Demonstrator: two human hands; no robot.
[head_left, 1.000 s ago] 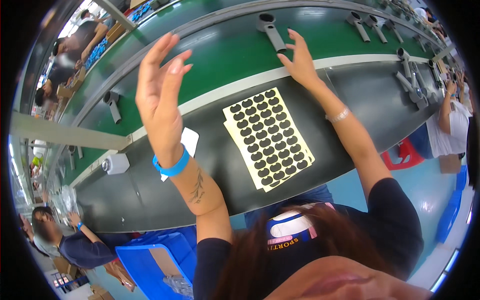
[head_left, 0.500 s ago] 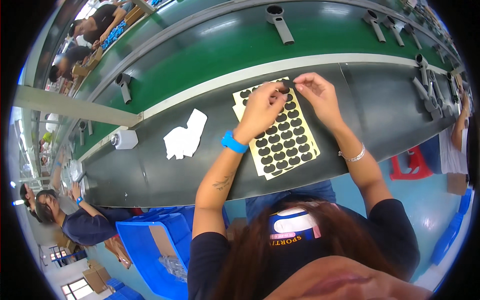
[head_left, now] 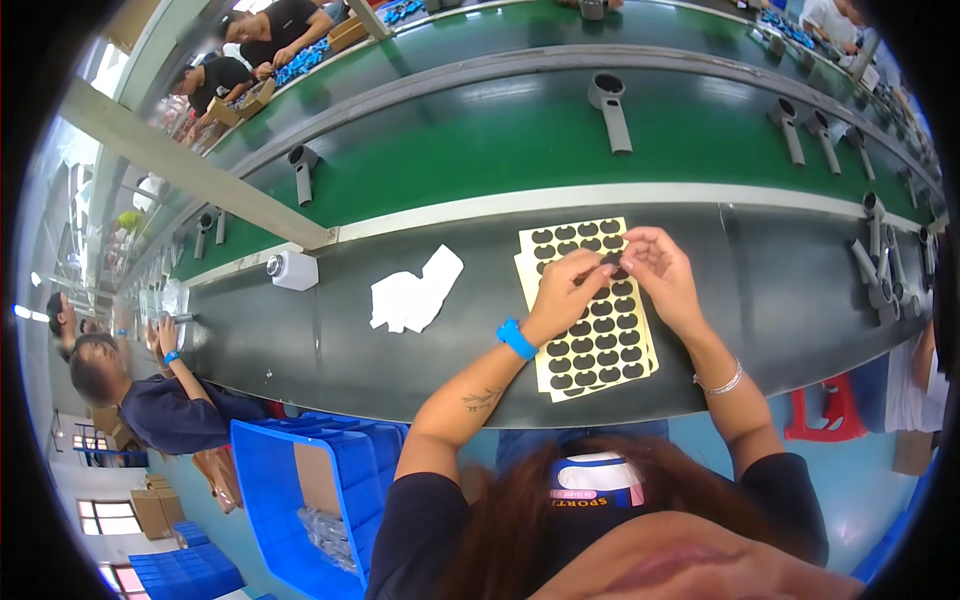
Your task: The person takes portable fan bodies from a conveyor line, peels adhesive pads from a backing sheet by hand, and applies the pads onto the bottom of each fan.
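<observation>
Two pale yellow sheets of black, notched round stickers (head_left: pixel 592 362) lie overlapped on the dark work table in front of me. My left hand (head_left: pixel 568 292), with a blue band on its wrist, is over the sheets' left part, thumb and forefinger pinched. Close by on the right, my right hand (head_left: pixel 665 280) is bent, thumb and forefinger together. Between the two sets of fingertips is a small black sticker (head_left: pixel 612 260), touched from both sides. The fingers partly cover it.
Crumpled white paper (head_left: pixel 415 290) and a white bottle (head_left: pixel 294 270) lie to the left. Beyond the pale ledge, grey handled parts (head_left: pixel 612 115) stand on a green conveyor (head_left: pixel 450 140). More grey parts (head_left: pixel 880 270) are heaped at right. Blue crates (head_left: pixel 290 500) stand below left; co-workers sit around.
The head view has tilted, so the table appears lower. My hands have drawn nearer each other, and my right fingers have closed in on the black sticker by my left fingertips.
</observation>
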